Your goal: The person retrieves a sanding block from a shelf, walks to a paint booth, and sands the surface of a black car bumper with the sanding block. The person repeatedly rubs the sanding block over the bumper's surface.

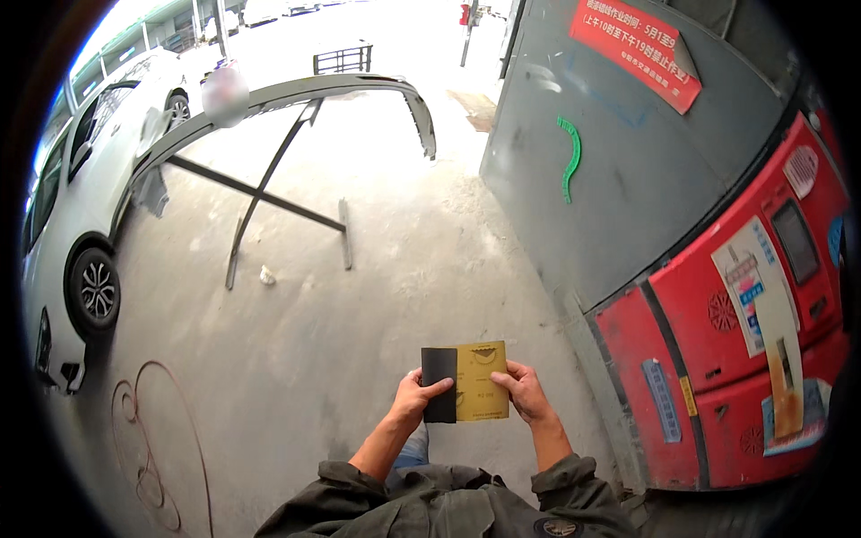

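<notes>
Between my two hands, in front of my body, is a sheet of sandpaper [482,394]. Its tan printed back faces up, and a dark grit strip shows along the left side where the sheet is folded over. My left hand [418,394] pinches the dark strip, thumb on top and fingers underneath. With the thumb pressed on the tan side, my right hand [524,391] grips the sheet's right edge. The fingers under the sheet are partly hidden.
Ahead, a bumper [341,82] rests on a crossed metal stand [260,193]. A white car [108,152] is at the left, with a thin hose [193,421] on the floor nearby. At the right are a grey metal panel [619,179] and a red cabinet [700,359].
</notes>
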